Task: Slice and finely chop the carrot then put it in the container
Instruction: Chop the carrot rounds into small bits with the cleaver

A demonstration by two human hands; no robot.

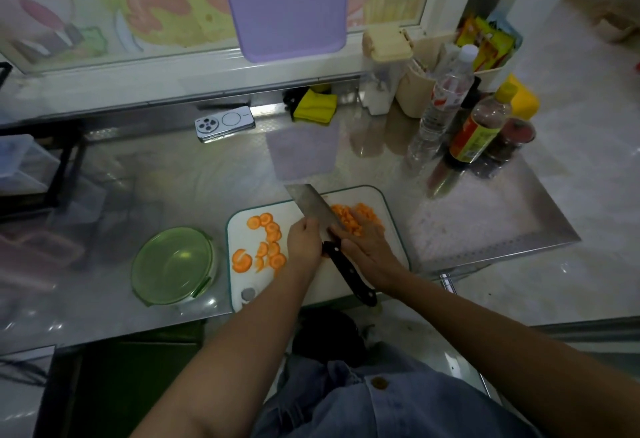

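Note:
A white cutting board (pixel 322 285) lies on the steel counter. Round carrot slices (pixel 268 242) are spread over its left half, and a pile of smaller carrot pieces (pixel 349 216) sits at its far right. A knife (pixel 317 207) with a black handle (pixel 351 278) lies slantwise across the board, with nothing around the handle. My left hand (pixel 304 240) is curled against the left side of the blade; whether it grips the blade is unclear. My right hand (pixel 363 240) rests on the carrot pile with fingers spread, thumb by the blade. A green container (pixel 173 264) stands empty left of the board.
A phone (pixel 225 123) and a yellow cloth (pixel 316 105) lie at the back of the counter. Bottles (pixel 446 98) and jars crowd the back right. A purple board (pixel 287 5) hangs above. The counter's front edge runs just below the cutting board.

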